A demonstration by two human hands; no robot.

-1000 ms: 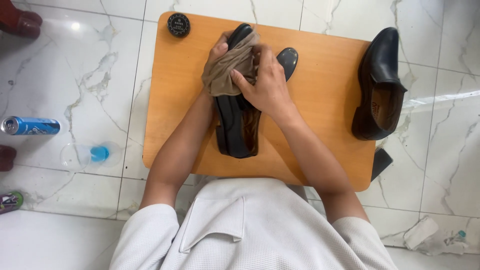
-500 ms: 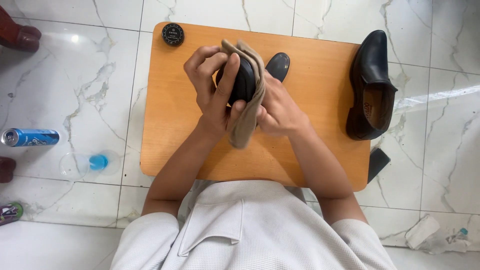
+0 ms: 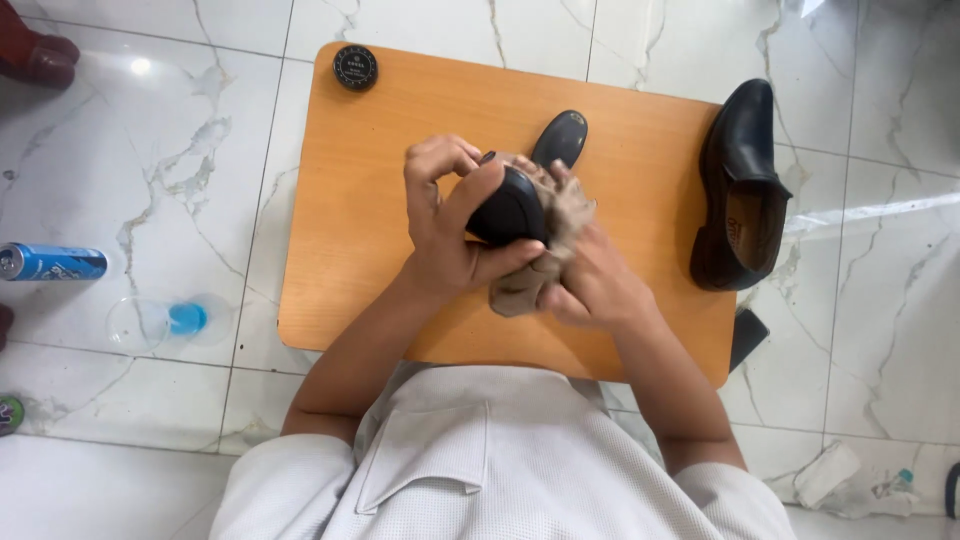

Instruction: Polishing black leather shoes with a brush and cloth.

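Since a moment ago, the left hand [image 3: 450,235] has wrapped fingers around the black shoe [image 3: 508,208], heel-up; the right hand [image 3: 590,285] pinches the tan cloth [image 3: 545,260] at its 4 o'clock.

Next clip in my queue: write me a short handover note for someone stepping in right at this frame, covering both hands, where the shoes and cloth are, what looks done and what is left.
Left hand: gripping the black leather shoe, lifted above the orange wooden board.
Right hand: pressing the crumpled beige cloth against that shoe.
Second black leather shoe lies on the board's right edge, untouched.
Round black polish tin sits closed at the board's far left corner. An oval black object lies just beyond the hands.
Done: the held shoe is mid-rub; how far along cannot be judged.
Left: finish this shoe; the second one probably needs the same rubbing.
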